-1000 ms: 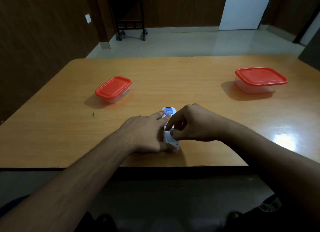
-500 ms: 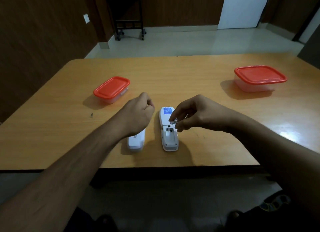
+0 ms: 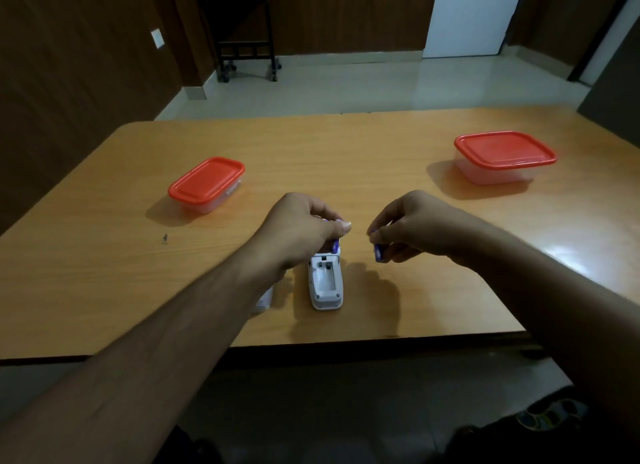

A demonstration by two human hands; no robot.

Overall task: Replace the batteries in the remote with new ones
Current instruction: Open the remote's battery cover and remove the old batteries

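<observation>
Holding one small battery apiece, the person's hands hover over the remote (image 3: 326, 281), which lies face down near the front edge of the wooden table (image 3: 346, 152), its battery bay uncovered and seemingly empty. The left hand (image 3: 301, 228) is pinched shut on a blue-purple cell (image 3: 334, 245) directly above the far end of the remote; the right hand (image 3: 412, 226) pinches a like cell (image 3: 378, 252) just right of the remote, clear of the table.

Risks, as judged from this position:
- The cells are small, smooth cylinders held only at the fingertips. A slip would let one roll across the glossy tabletop and possibly off the front edge, which lies close behind the remote.
- Both cells look alike. Should spent and fresh ones be set down together, they could be confused.
- The two red-lidded containers, one (image 3: 207, 184) well left of the remote and one (image 3: 504, 156) far to its right, are both closed. Each hand is occupied, so opening a lid calls for putting a cell down first.
- The detached cover (image 3: 264, 299), a white piece just left of the remote, is largely hidden under the left forearm and could be knocked.

Materials: the remote is white moulded plastic, elongated with rounded ends, its bay a rectangular recess with dark contacts at the far end. The containers are clear plastic tubs with rounded corners; their contents cannot be made out. The table is polished wood-grain laminate, reflecting light at its right side.
</observation>
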